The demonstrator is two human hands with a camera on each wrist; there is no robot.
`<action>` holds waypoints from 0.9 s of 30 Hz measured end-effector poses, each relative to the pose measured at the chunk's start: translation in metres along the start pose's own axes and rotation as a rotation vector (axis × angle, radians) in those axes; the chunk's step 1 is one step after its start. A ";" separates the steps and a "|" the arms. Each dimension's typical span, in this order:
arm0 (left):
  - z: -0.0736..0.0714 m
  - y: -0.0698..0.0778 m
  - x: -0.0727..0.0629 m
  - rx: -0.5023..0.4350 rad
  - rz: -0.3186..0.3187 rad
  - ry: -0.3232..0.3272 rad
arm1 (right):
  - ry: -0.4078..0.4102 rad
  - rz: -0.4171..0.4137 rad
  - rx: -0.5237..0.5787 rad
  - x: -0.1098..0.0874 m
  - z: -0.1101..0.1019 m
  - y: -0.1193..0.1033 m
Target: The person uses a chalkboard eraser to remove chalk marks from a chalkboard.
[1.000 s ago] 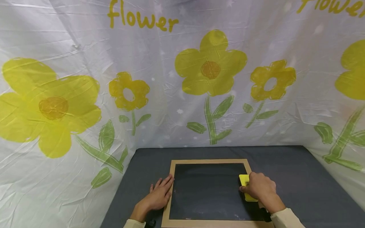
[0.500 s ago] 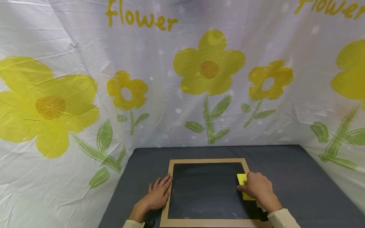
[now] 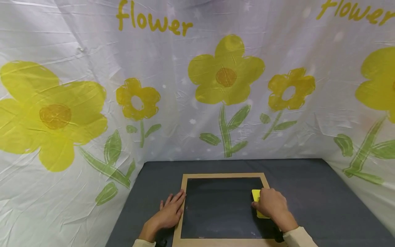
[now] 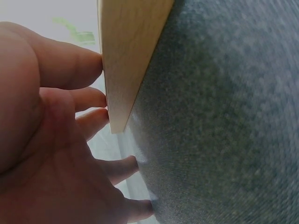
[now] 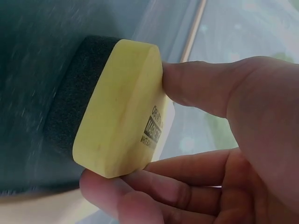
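Note:
A small blackboard [image 3: 222, 206] in a pale wooden frame lies flat on the dark table. My right hand [image 3: 273, 206] grips a yellow board eraser [image 3: 256, 195] near the board's right side. In the right wrist view, the thumb and fingers hold the yellow body of the eraser from either side, and its dark felt meets the board surface. My left hand [image 3: 168, 212] rests at the left edge of the wooden frame [image 4: 126, 56]. Its thumb and some fingertips touch the frame, while the other fingers reach down to the cloth.
Dark grey cloth [image 3: 311, 192] covers the table around the board. Behind and at both sides hangs a white curtain [image 3: 179, 137] printed with yellow flowers. Faint chalk marks [image 3: 202, 236] show along the board's near edge.
My right hand has shifted a little to the left with the eraser, away from the right frame edge. My left hand stays at the frame.

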State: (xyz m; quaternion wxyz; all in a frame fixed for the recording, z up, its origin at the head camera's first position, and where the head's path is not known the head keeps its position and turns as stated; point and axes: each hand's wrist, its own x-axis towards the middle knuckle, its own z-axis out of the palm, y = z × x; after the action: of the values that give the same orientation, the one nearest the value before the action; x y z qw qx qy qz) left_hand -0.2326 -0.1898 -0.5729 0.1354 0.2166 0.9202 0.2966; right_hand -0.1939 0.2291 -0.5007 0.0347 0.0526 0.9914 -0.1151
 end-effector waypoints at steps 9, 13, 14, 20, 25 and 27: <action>-0.007 0.013 -0.003 0.005 -0.033 -0.012 | 0.011 -0.003 -0.040 0.000 0.005 -0.016; -0.005 0.010 -0.001 0.003 -0.037 -0.010 | 0.011 -0.008 -0.058 0.000 0.008 -0.022; -0.003 0.008 -0.001 0.006 -0.029 -0.005 | 0.012 -0.009 -0.059 0.000 0.008 -0.024; 0.004 -0.007 0.005 0.017 0.001 0.002 | 0.051 -0.064 -0.079 0.000 0.010 -0.033; 0.000 0.002 0.003 0.023 -0.016 0.007 | 0.072 -0.091 -0.089 -0.001 0.013 -0.040; -0.003 0.010 0.000 0.022 -0.034 0.009 | 0.073 -0.086 -0.069 -0.001 0.014 -0.044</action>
State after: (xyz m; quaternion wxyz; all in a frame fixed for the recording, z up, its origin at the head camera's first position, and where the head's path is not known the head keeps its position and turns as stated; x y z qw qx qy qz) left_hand -0.2302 -0.1840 -0.5646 0.1338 0.2010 0.9276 0.2851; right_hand -0.1967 0.1833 -0.5041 -0.0045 0.0127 0.9967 -0.0805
